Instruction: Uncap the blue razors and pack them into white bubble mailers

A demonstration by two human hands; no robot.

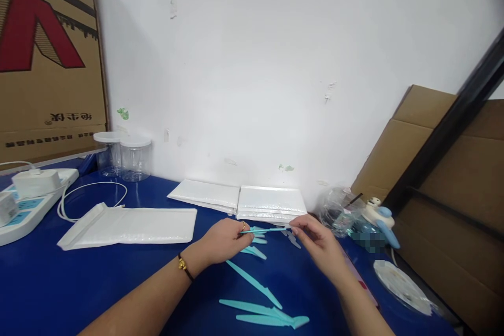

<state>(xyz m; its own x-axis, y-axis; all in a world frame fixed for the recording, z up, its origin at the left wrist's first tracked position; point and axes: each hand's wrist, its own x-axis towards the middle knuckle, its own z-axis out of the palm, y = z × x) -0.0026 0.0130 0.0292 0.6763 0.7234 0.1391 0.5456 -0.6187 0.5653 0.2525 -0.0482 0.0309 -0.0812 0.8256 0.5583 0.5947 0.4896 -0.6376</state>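
My left hand (227, 240) pinches one end of a thin teal strip-like tool (265, 230) above the blue table. At the tool's other end, the thumb and fingers of my right hand (317, 240) close on its tip, where a small clear piece seems to be. Under and beside my left hand lie more teal tools (255, 252). One long teal tool (254, 283) lies slanted nearer to me, and a few overlapping ones (271, 316) rest at the bottom. Small translucent caps (292, 239) sit on the table between my hands.
White padded envelopes (271, 202) are stacked by the wall, and another envelope (129, 226) lies at the left. Two clear jars (136, 160), a power strip (23, 215) and a white cable (61, 205) are farther left. A plastic bag (340, 212) and white disc (403, 287) are right.
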